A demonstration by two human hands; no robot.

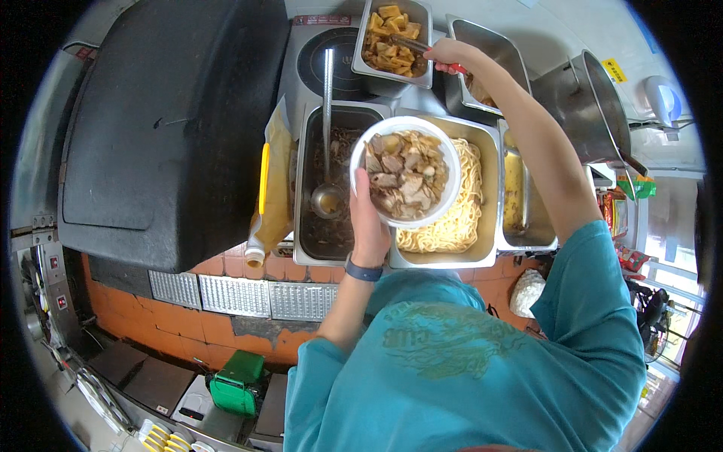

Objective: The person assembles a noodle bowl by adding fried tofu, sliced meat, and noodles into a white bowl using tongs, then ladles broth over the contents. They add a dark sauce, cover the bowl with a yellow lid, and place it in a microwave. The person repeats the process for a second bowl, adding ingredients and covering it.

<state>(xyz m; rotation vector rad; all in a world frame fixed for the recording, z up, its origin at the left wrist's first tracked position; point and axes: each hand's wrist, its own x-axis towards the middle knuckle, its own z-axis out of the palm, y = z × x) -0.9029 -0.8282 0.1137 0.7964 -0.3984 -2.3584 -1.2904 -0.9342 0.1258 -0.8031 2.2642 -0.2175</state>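
My left hand (369,226) is closed on the near left side of a round white bowl (456,181), thumb over its rim. Sliced meat pieces (407,175) fill the bowl, which hangs over a pan of noodles (459,230) and the edge of a dark broth pan. Far off, my right hand (450,56) grips red-handled tongs (410,44). Their metal end reaches into a steel pan (431,75) of golden-brown fried pieces (388,53); the tips are partly lost among the food, so I cannot tell whether they pinch a piece.
A ladle (327,128) rests in the broth pan (301,233). Right of the noodles stands a pan of yellowish liquid (514,188); behind are another steel pan (497,45) and a tall pot (580,98). A yellow-handled jug (275,196) and big black box (166,128) stand left.
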